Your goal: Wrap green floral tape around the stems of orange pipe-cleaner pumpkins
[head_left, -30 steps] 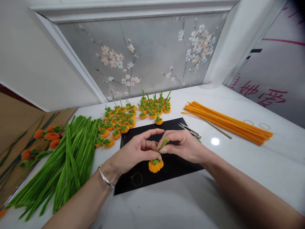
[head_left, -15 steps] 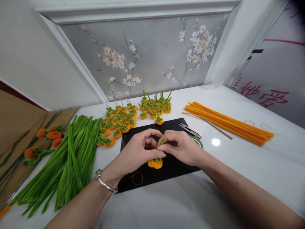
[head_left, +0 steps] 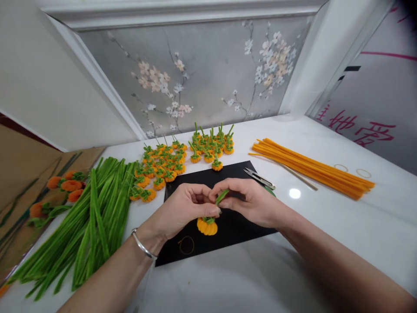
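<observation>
Over a black mat (head_left: 234,232), a small orange pipe-cleaner pumpkin (head_left: 207,226) with a green top hangs under my fingertips. My left hand (head_left: 187,204) pinches it at the base of its stem, thumb and forefinger closed. From the other side, my right hand (head_left: 249,200) is closed on the same green stem (head_left: 222,197), whose upper end sticks out above the fingers. Exactly where the fingertips meet is partly hidden. Behind my right hand lie small thread snips (head_left: 259,177) and a green roll of tape (head_left: 269,190), mostly covered.
Finished pumpkins stand in two clusters, one with thin wire stems (head_left: 163,163) and one with fuzzy green stems (head_left: 211,143). Green pipe cleaners (head_left: 100,217) are heaped at left, orange ones (head_left: 312,167) at right. A thin ring (head_left: 186,245) lies on the mat.
The pumpkin has shifted slightly left and down and is tilted more, with its stem leaning right. More of the stem shows. My right hand now covers more of the tape roll.
</observation>
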A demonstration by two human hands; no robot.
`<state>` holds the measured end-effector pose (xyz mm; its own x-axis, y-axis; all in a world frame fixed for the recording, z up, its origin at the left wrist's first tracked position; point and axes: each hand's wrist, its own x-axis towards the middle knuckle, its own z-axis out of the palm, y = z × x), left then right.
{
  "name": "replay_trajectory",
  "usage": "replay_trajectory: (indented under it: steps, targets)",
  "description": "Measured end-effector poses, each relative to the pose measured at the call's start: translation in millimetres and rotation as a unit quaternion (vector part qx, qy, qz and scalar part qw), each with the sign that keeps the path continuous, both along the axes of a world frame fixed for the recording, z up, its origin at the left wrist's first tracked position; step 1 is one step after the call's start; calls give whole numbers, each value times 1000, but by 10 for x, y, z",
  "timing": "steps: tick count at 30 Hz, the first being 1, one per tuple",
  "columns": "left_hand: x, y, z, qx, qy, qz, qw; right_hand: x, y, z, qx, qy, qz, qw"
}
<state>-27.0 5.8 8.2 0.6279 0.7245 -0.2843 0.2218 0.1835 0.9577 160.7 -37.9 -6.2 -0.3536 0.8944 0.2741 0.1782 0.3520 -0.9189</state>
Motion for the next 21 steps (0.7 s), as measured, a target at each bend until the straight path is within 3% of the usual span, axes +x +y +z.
replay_trajectory:
  steps: [7,10,16,21]
  targets:
    - [16,11,75,57,47,2,997,-12,3,-41,168,-81,-62,980]
    - [15,5,125,112,89,-14,990,-25,11,-76,201,-117,-75,970]
    - [4,-2,153,178,124,-28,976,11,3,-24,141,-134,-47,980]
    - [16,6,136,194,138,-12,971,6,-16,29,71,-93,-72,991]
